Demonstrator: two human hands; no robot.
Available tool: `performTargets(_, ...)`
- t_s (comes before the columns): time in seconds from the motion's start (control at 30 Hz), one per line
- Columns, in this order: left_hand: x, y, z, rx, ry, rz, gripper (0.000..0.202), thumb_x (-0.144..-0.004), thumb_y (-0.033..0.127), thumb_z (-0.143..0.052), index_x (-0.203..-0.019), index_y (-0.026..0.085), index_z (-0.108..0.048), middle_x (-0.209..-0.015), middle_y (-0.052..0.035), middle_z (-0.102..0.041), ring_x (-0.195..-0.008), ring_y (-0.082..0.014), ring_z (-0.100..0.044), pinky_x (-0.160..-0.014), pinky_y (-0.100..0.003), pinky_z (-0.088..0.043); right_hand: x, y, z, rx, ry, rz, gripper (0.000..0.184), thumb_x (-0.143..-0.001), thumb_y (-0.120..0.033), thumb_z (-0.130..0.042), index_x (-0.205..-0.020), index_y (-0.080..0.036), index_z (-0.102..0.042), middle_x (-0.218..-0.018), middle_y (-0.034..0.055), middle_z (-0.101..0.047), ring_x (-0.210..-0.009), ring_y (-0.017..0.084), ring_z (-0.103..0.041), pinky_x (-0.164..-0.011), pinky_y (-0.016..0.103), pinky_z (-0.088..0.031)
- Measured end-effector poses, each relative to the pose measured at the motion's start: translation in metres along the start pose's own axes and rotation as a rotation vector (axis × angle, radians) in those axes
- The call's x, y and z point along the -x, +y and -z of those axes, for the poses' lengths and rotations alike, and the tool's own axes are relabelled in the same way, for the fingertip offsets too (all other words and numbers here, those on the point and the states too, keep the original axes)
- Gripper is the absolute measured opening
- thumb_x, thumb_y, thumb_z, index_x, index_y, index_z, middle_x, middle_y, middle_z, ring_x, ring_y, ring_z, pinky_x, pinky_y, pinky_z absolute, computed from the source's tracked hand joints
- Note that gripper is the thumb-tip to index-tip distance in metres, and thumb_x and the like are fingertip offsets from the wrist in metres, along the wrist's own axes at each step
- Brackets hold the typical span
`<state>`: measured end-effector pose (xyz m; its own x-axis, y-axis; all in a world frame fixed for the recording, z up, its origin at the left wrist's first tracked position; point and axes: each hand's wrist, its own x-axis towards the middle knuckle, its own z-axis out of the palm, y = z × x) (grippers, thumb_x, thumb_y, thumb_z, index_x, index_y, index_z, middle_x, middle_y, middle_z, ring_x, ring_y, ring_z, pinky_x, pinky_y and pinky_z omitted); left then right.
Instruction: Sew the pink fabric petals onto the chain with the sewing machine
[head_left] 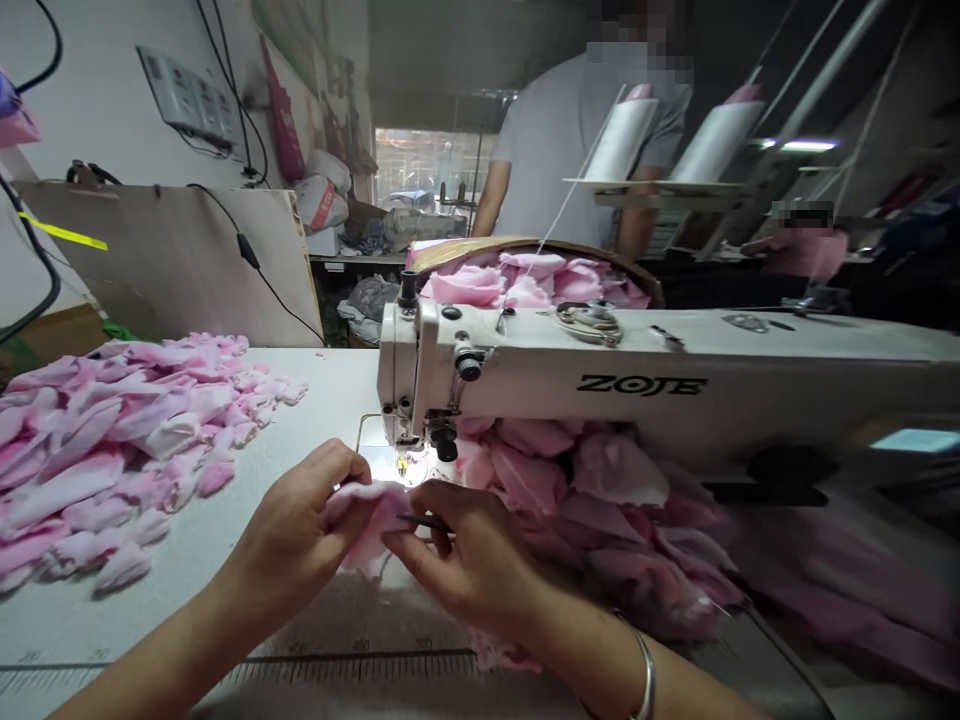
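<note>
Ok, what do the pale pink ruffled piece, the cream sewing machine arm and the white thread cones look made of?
The pale pink ruffled piece looks like soft, limp matte fabric; the fibre can't be told. The cream sewing machine arm looks like painted metal, smooth with slight sheen. The white thread cones look like wound thread, with a fine strand leading off.

Daylight from a window [433, 168] behind, white glare on the needle plate [397, 465], blurred, stretched edges
</note>
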<state>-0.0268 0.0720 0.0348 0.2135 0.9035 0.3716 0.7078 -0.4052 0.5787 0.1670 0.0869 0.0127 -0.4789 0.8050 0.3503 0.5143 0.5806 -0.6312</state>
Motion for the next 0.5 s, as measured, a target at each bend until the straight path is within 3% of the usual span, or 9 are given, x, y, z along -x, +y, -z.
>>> performTargets(0.1,0.003,0.004,-0.002,0.110,-0.058,0.032,0.005,-0.087,0.023,-0.049,-0.089,0.022,-0.053,-0.087,0.0007,-0.058,-0.075,-0.0128,-0.054,-0.064,-0.022,-0.041,-0.001,0.002,-0.001,-0.051,0.002,0.018,0.018,-0.087,-0.029,-0.055,-0.071,-0.020,-0.055,-0.061,-0.0047,-0.053,-0.057,0.009,-0.045,-0.053,0.023,-0.029)
performTargets(0.23,0.007,0.003,-0.003,0.298,-0.162,0.216,0.015,-0.085,0.023,-0.051,-0.100,0.024,-0.055,-0.089,0.0020,-0.062,-0.076,-0.0125,-0.056,-0.066,-0.022,-0.042,0.000,0.006,-0.001,-0.060,0.023,0.048,0.006,-0.081,-0.017,-0.057,-0.075,-0.020,-0.058,-0.066,-0.0047,-0.057,-0.061,0.009,-0.048,-0.056,0.022,-0.031)
performTargets(0.4,0.013,0.002,-0.006,0.628,-0.334,0.437,0.024,-0.080,0.037,-0.061,-0.098,0.020,-0.060,-0.085,-0.0003,-0.063,-0.072,-0.0131,-0.056,-0.064,-0.021,-0.044,0.003,0.009,-0.002,0.027,0.006,0.145,0.008,-0.078,-0.016,-0.059,-0.085,-0.021,-0.062,-0.075,-0.0034,-0.062,-0.067,0.010,-0.054,-0.062,0.022,-0.035)
performTargets(0.5,0.013,-0.003,0.000,0.682,-0.343,0.539,0.031,-0.078,0.047,-0.064,-0.086,0.017,-0.062,-0.077,-0.0003,-0.059,-0.067,-0.0122,-0.054,-0.058,-0.020,-0.043,0.002,0.011,0.000,0.122,-0.042,0.171,0.009,-0.085,-0.023,-0.056,-0.089,-0.022,-0.064,-0.081,-0.0025,-0.065,-0.070,0.011,-0.057,-0.062,0.023,-0.036)
